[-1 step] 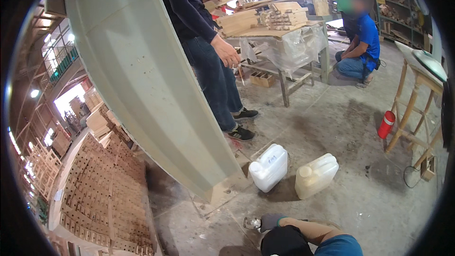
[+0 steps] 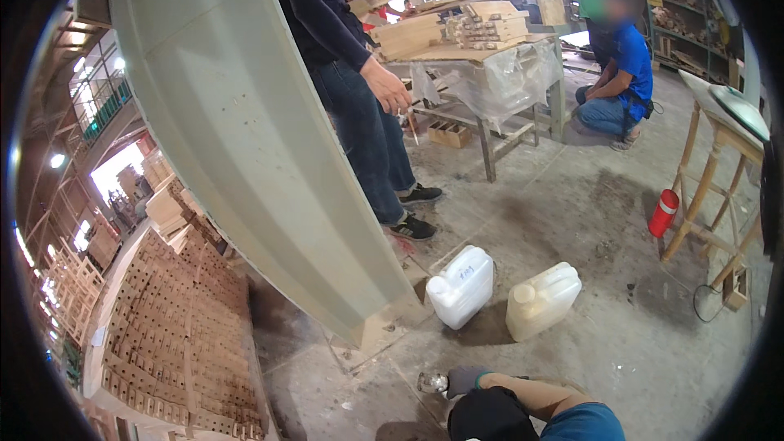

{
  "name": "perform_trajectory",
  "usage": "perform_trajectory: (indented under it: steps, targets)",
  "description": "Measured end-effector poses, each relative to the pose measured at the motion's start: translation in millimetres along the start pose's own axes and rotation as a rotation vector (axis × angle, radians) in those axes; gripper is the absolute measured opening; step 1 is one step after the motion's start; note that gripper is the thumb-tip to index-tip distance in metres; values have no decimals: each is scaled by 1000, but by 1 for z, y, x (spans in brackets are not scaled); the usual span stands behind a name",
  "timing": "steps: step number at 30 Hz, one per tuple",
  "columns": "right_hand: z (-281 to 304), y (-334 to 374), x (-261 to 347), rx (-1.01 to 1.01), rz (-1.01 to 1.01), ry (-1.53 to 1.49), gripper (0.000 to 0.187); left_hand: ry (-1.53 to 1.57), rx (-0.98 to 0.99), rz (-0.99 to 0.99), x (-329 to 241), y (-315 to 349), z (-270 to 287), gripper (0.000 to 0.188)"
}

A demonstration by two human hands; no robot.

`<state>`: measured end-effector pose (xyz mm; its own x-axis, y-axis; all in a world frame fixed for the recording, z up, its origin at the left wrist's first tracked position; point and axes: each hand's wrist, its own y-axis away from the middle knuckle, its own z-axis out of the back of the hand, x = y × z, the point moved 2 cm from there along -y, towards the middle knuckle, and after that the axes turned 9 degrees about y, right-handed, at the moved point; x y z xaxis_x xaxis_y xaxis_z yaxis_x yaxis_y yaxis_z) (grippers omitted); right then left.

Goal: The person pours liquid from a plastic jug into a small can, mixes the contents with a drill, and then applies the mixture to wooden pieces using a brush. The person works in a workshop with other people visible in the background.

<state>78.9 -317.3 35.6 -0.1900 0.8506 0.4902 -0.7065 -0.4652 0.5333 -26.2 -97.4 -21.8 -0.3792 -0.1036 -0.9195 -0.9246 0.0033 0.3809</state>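
Observation:
At the lower edge my right forearm (image 2: 543, 396) reaches leftward from a blue sleeve. On my right hand (image 2: 464, 380) is a grey glove, and its fingers are closed around a small shiny, silvery object (image 2: 433, 383) whose kind I cannot make out. A dark rounded shape (image 2: 494, 416) covers part of the arm. My left hand is out of view. Beyond the right hand, two capped jugs stand on the concrete floor: a white jug (image 2: 461, 287) and a yellowish translucent jug (image 2: 545, 302). Neither is touched by the hand.
A grey-green metal column (image 2: 245, 131) rises at left, beside stacked drilled wood pieces (image 2: 171, 327). A person in dark clothes (image 2: 359, 114) stands behind it; another in blue (image 2: 621, 82) crouches. A worktable (image 2: 490, 61) holds timber. A wooden stool (image 2: 694, 180) and red cylinder (image 2: 664, 213) stand right.

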Motion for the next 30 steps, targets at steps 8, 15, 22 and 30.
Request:
perform_trajectory:
  steps: [8,15,22,30]
  targets:
    - [26,7,22,15,56,-4,41,-877,-230,-645,-17,15,22,33]
    - [12,14,4,-52,133,-35,38,-850,-157,-788,-127,-3,-76,60]
    - [4,21,3,-88,104,-6,41,-889,96,-875,-103,-29,-103,15]
    - [21,39,12,17,15,10,52,-887,98,-981,-100,-41,-105,8]
